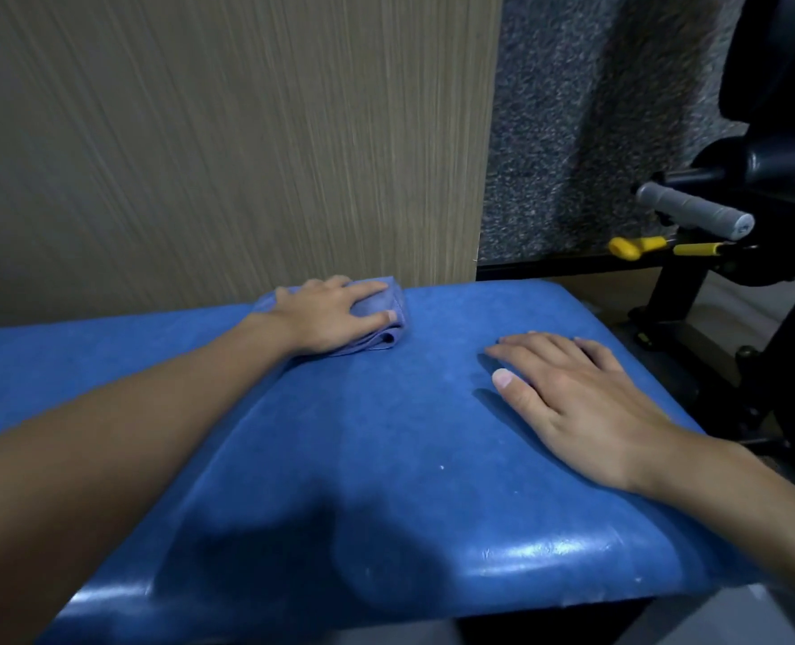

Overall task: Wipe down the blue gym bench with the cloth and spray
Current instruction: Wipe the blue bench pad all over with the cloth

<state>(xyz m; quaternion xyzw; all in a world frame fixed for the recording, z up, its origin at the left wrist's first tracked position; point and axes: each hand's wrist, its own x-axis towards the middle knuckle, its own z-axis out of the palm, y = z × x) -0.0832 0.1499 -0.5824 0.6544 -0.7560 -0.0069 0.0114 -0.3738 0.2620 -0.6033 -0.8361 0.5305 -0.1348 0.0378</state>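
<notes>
Blue padded bench (386, 435) fills the head view, reaching to a far wood-grain panel (200, 132). The left hand (325, 314) presses flat, fingers spread, on the folded blue cloth (386, 339) at the bench's far edge. The right hand (586, 402) lies palm-down on the pad to the right, holding nothing. A grey machine handle (693, 211) sits far right.

Left hand (323, 318) pressing folded cloth (380, 302) on blue bench (386, 439), right hand (581, 398) flat alongside
</notes>
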